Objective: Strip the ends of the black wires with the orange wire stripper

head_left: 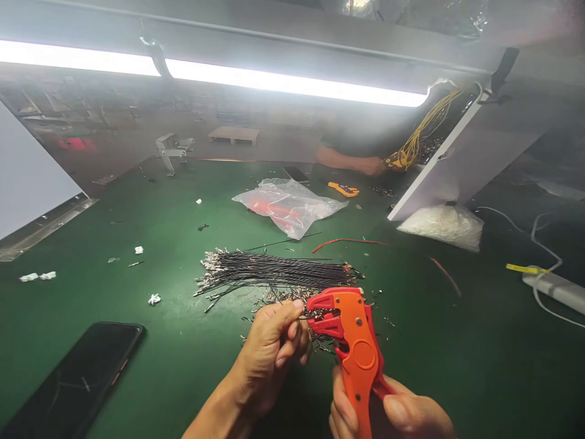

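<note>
Between left grip (273, 335) and orange stripper (361, 341) runs a black wire (304, 317).

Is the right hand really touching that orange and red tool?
Touching. The head view shows it: the right hand grips the lower part of the orange and red tool, pressing against it from both sides.

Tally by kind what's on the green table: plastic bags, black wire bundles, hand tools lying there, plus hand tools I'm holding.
Plastic bags: 2
Black wire bundle: 1
Yellow hand tool lying down: 1
Orange-and-red hand tool in your right hand: 1
Total: 5
</note>
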Action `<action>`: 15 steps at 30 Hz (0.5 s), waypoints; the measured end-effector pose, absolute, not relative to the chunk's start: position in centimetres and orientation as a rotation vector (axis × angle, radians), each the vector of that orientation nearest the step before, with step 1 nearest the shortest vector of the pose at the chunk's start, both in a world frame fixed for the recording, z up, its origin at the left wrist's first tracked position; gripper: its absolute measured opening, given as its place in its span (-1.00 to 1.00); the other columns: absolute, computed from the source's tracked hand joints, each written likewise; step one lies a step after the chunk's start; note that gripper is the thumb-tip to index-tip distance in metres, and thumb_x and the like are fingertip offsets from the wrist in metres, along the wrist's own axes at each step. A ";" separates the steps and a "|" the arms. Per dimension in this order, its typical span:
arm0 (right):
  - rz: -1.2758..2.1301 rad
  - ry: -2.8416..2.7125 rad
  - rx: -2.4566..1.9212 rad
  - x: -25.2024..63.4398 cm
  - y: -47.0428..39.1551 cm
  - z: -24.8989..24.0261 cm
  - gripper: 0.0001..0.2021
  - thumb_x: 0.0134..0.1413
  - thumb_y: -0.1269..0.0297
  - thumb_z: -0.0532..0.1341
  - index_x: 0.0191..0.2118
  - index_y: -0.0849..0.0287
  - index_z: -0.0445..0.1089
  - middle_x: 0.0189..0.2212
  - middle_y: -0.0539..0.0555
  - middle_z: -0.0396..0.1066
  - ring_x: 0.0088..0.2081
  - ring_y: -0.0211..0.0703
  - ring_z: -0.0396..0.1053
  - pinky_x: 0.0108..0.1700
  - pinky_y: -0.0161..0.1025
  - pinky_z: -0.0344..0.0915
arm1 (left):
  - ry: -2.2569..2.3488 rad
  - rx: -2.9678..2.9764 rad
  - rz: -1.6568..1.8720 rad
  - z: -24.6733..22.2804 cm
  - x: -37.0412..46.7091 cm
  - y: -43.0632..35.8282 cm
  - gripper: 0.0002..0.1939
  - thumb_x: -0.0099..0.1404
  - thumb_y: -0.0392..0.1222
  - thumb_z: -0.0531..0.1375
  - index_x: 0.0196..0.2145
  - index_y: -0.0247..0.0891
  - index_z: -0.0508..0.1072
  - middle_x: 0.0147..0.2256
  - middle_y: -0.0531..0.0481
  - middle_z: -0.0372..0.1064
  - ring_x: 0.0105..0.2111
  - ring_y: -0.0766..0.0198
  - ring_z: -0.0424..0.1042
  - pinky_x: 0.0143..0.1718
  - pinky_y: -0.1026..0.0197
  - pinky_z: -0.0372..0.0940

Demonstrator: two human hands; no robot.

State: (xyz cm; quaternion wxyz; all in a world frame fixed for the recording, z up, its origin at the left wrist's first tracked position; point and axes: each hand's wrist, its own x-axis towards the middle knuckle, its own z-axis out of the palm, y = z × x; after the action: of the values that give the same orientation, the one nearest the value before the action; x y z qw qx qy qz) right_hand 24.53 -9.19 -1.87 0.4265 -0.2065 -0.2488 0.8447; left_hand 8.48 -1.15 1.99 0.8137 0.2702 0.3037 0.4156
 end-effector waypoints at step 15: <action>2.045 -1.015 -0.602 25.3 -9.1 -2.7 -0.60 -0.02 -0.03 0.31 -0.33 0.27 0.35 -0.54 -0.02 0.19 -0.55 -0.30 0.09 -0.50 -0.33 0.07 | 0.692 0.605 0.834 1.2 8.1 -1.2 -0.52 0.24 0.04 0.23 -0.70 -0.19 0.18 -0.85 0.28 -0.15 -0.76 0.47 -0.18 -0.57 0.29 0.11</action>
State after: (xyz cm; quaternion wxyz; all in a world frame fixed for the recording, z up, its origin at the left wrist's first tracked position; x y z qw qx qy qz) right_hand 25.26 -9.10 -2.72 0.3803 -0.2359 -0.3976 0.8010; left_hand 8.13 -1.25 1.21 0.8136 0.2833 0.3242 0.3908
